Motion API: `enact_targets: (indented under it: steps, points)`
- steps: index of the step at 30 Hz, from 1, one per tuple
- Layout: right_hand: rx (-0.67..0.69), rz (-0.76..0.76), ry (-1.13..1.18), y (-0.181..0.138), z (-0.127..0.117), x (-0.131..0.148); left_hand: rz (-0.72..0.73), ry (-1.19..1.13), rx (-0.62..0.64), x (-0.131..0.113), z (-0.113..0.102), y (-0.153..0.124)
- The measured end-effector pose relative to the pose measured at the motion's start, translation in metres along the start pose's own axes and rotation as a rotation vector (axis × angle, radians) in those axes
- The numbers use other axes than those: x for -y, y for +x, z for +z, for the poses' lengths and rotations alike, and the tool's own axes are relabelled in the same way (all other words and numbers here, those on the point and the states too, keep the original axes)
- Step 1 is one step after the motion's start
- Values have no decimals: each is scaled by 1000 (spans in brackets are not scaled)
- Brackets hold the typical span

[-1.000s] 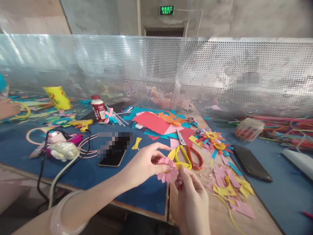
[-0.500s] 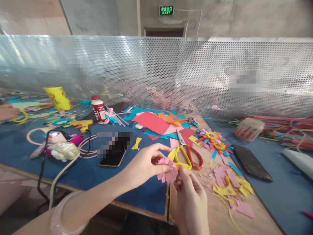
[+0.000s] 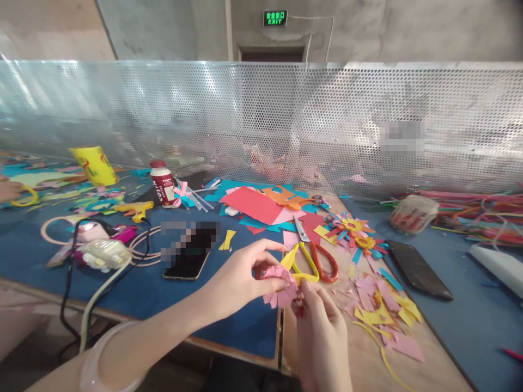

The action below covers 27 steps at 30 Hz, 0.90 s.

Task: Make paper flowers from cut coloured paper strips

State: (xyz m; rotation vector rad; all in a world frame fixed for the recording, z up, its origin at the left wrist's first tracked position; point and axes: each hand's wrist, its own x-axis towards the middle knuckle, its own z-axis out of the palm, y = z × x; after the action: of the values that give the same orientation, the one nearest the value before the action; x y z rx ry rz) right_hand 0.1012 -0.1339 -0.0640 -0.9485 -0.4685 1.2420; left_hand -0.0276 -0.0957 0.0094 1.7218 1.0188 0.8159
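Observation:
My left hand [image 3: 249,275] is closed, with thumb and fingers pinching a pink paper flower [image 3: 281,293] that has cut petals. A pointed yellow paper leaf [image 3: 289,259] sticks up behind the flower. On its right side, my right hand [image 3: 321,321] has its fingertips pressed together at a yellow paper strip [image 3: 303,277] beside the petals; the exact grip is partly hidden. Just beyond both hands lie open scissors [image 3: 324,263] with one yellow and one red handle loop, the yellow loop partly covered by the flower and paper.
Paper sheets [image 3: 251,204], finished paper flowers [image 3: 359,228] and scraps [image 3: 379,305] lie around. A phone [image 3: 192,253], glue gun [image 3: 134,208], power cables, bottle [image 3: 162,185] and dark phone [image 3: 419,269] are nearby. Another person's hand [image 3: 8,190] shows at far left. A perforated metal screen [image 3: 261,120] stands behind.
The view has shifted slightly. The pink flower is turned a little more toward the camera, while both hands keep nearly the same positions.

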Motion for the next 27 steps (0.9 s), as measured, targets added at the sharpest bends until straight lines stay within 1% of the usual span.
enact_targets:
  steps: [4, 11, 16, 21, 27]
  points:
    - [-9, 12, 2, 2, 1, 1, -19, 2, 3, -2, 0, 0]
    - [43, -23, -29, 1, -1, 3, -46, 0, 26, -4, 1, 0]
    - [34, -47, -24, 0, -2, 4, -49, -1, 27, -4, 2, 0]
    - [3, -83, -88, -3, 1, 10, -41, -46, 36, -4, 3, 0]
    - [-19, -91, -55, -3, 2, 13, -42, 3, 17, -3, 3, 1]
